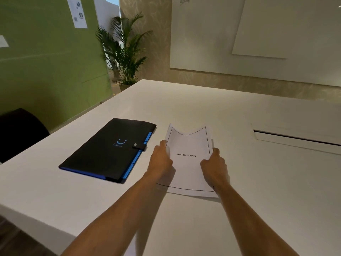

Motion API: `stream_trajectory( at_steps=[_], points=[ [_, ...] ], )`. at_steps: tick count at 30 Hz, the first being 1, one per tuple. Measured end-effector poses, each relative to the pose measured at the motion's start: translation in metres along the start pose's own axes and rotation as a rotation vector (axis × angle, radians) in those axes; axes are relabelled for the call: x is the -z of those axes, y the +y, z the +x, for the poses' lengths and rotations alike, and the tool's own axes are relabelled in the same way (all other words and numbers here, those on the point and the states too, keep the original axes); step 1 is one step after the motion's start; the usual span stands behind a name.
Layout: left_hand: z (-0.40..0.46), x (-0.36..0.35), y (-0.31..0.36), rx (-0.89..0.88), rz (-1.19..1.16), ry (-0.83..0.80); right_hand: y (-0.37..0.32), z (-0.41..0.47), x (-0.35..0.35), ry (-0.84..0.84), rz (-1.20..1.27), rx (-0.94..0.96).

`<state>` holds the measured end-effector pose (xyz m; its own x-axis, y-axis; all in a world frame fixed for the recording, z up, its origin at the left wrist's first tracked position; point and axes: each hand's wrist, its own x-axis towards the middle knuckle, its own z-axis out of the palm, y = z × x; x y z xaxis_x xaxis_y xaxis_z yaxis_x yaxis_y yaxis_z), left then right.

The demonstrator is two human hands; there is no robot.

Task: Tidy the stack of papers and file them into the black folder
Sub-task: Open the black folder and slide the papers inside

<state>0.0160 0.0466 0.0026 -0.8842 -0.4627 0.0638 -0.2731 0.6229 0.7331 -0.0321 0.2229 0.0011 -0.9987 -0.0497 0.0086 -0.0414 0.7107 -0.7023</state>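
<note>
Squaring-up stage: left hand and right hand each grip a side of the papers, bowing them above the table. The folder lies snapped closed just left, so it probably needs unsnapping next.

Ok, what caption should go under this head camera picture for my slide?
Both hands, left hand and right hand, grip the papers beside the closed black folder.
</note>
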Motion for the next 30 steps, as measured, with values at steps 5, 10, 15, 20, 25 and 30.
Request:
stream_trajectory(
  at_steps=[5, 10, 15, 20, 25, 30],
  points=[
    [-0.002, -0.003, -0.004, -0.079, 0.466, 0.095, 0.0, -0.007, -0.005, 0.045, -0.21, 0.09],
    [0.004, -0.001, -0.018, -0.148, 0.531, 0.119, 0.003, -0.012, 0.001, 0.087, -0.395, 0.099],
    [0.017, 0.02, -0.025, -0.135, 0.371, 0.209, -0.024, -0.001, 0.002, 0.131, -0.36, 0.106],
    [0.035, 0.068, -0.055, -0.132, 0.351, 0.349, -0.07, 0.002, -0.028, 0.093, -0.174, 0.367],
    [0.046, 0.094, -0.099, -0.092, 0.417, 0.323, -0.112, 0.003, -0.081, -0.001, -0.188, 0.586],
    [0.046, 0.084, -0.131, -0.041, 0.419, 0.194, -0.147, 0.004, -0.128, -0.106, -0.262, 0.643]
  ],
)
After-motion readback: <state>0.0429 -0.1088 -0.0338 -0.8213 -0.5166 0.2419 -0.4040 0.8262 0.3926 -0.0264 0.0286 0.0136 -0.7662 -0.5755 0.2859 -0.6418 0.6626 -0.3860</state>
